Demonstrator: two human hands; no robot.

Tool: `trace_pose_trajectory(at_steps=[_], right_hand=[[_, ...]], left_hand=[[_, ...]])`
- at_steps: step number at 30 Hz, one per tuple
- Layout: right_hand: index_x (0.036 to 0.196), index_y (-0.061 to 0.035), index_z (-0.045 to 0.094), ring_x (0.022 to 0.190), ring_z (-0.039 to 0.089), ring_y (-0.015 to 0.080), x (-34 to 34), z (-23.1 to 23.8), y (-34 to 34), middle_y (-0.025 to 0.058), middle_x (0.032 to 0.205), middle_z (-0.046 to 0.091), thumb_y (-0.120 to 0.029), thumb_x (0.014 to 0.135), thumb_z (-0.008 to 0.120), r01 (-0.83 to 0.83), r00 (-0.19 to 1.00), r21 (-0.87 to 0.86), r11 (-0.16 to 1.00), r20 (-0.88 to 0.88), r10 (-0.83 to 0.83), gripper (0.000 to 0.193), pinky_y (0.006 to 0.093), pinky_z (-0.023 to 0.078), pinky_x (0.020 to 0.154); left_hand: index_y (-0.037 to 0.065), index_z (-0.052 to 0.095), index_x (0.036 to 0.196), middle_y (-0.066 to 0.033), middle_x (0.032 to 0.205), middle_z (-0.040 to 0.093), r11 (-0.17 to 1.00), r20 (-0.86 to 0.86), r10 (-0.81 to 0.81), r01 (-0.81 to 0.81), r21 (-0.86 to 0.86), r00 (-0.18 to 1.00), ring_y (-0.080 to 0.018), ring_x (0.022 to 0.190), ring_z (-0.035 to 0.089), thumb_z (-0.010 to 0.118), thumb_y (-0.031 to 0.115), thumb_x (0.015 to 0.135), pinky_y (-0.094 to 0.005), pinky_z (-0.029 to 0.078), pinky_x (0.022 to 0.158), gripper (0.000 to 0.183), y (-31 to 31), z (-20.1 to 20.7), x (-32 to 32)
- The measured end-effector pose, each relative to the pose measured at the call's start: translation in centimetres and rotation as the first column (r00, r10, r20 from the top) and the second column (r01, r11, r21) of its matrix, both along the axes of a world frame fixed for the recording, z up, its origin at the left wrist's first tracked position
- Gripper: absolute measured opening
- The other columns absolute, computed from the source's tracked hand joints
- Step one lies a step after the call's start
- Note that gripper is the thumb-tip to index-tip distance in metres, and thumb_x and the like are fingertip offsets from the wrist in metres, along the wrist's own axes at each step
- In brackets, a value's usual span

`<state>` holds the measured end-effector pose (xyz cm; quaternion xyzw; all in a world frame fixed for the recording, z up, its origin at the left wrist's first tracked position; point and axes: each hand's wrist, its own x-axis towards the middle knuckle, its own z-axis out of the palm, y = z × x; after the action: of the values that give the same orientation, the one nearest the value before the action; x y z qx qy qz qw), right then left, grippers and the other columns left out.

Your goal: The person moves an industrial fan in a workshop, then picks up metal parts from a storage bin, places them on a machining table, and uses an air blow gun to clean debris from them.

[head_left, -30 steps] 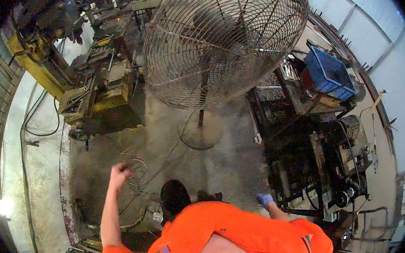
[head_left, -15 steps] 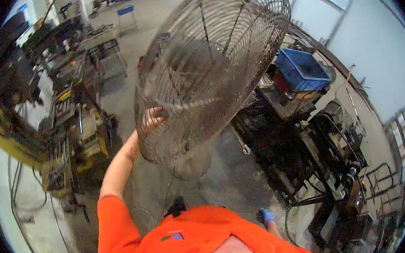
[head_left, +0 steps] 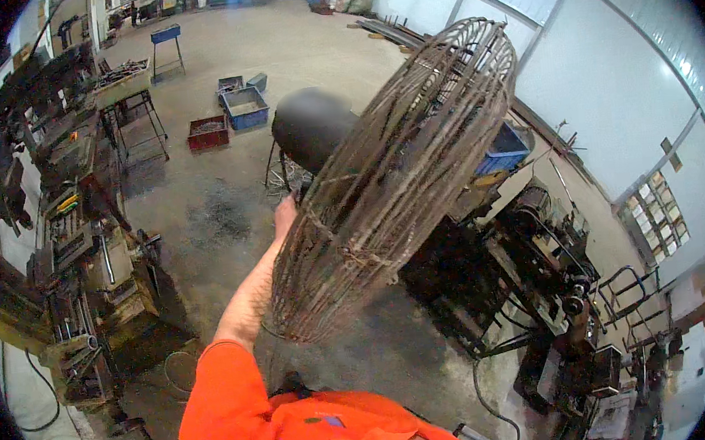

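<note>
A large round wire fan guard [head_left: 384, 192], brown with grime, stands tilted and nearly edge-on in front of me. My left hand [head_left: 285, 215] is at its left side, with the fingers closed at the wires; the fingertips are partly hidden. Just beyond the hand is a dark, rounded body [head_left: 315, 127], blurred, and I cannot tell whether it belongs to the fan. My right hand is outside the picture.
Left is a workbench [head_left: 123, 282] with tools. Black machinery [head_left: 532, 263] stands at the right, with a blue crate [head_left: 504, 150] behind the guard. Farther off, a blue bin [head_left: 245, 109] and a red bin [head_left: 208, 133] rest on the floor. A cable [head_left: 489, 396] trails at lower right.
The fan guard has turned from a broad face to nearly edge-on. My left hand, seen through the wires before, is now at its left side. My blue-gloved right hand has left the view.
</note>
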<state>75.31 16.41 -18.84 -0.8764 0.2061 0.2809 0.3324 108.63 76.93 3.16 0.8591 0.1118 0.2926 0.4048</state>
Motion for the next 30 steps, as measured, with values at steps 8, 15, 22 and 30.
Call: trace_pose_trajectory(at_steps=[8,15,22,30], right_hand=[[0.104,-0.0088,0.058,0.086,0.059,0.0208,-4.4,1.4,1.1,0.0049,0.1,0.06,-0.02,0.079,0.053,0.341,0.939,0.186,0.921,-0.016,-0.345,0.027,0.0356,0.047,0.071],[0.108,-0.0094,0.056,0.093,0.058,0.0209,-15.0,0.1,1.2,0.0047,0.107,0.059,-0.021,0.08,0.052,0.009,1.0,-0.192,0.981,0.013,-0.006,0.03,0.0349,0.047,0.076],[0.1,-0.0036,0.06,0.084,0.057,0.018,-15.0,5.7,11.2,0.006,0.098,0.062,-0.021,0.078,0.059,0.651,0.758,0.108,0.752,-0.024,-0.652,0.028,0.0322,0.045,0.071],[0.093,-0.0046,0.064,0.075,0.061,0.0221,-21.2,-1.0,14.1,0.0102,0.088,0.064,-0.026,0.081,0.058,-0.046,0.966,-0.342,0.939,0.224,0.129,0.025,0.0331,0.048,0.063]], left_hand=[[-0.002,0.044,0.121,-0.0204,0.11,0.055,0.987,-0.147,-0.079,0.056,-0.152,0.986,-0.0311,0.103,0.053,0.064,0.03,0.074,-0.0367,0.041,0.086,0.061,5.8,-4.2,-2.1],[-0.003,0.043,0.122,-0.0157,0.114,0.055,0.897,0.059,-0.358,0.36,-0.256,0.932,-0.0244,0.105,0.051,0.068,0.026,0.072,-0.0335,0.038,0.089,0.063,3.3,-6.0,2.8],[-0.002,0.045,0.121,-0.0133,0.111,0.055,0.789,0.151,-0.408,0.431,-0.437,0.9,-0.0214,0.102,0.051,0.069,0.021,0.072,-0.0316,0.039,0.085,0.059,1.7,-7.8,6.5],[-0.001,0.046,0.119,-0.0107,0.106,0.056,0.665,0.139,-0.478,0.461,-0.587,0.867,-0.0179,0.098,0.051,0.069,0.016,0.072,-0.0294,0.04,0.082,0.055,-0.2,-10.5,7.7]])
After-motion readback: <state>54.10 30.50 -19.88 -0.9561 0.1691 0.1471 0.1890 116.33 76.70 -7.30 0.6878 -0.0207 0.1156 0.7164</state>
